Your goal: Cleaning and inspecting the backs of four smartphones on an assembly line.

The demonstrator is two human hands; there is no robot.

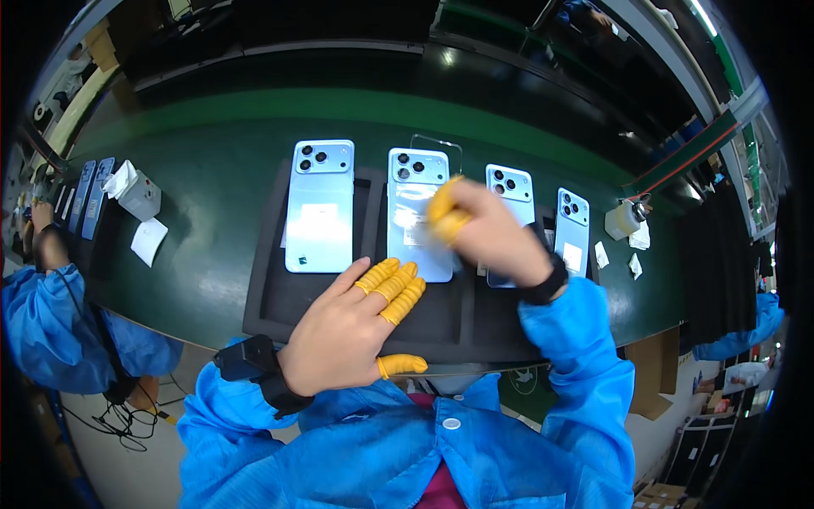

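Phone: a light blue phone [417, 212] lies back up on the black tray [271, 297], the second of four in a row, near the centre of the view.
Right hand: the right hand [492, 233] is over this phone, its yellow-capped fingertips [445, 212] pressed together on the back; if they pinch something, I cannot tell.
Left hand: the left hand [352, 331] rests flat on the tray at 7 o'clock from the phone, fingers spread a little, the capped tips touching the lower edge of the phone.
Other phones: the first phone [320, 206] is at 9 o'clock, the third phone [510, 187] and the fourth phone [573, 222] at 3 o'clock.
Belt: the green belt [212, 170] carries the tray.
Neighbour: a person's blue sleeve [42, 322] is far at 8 o'clock.
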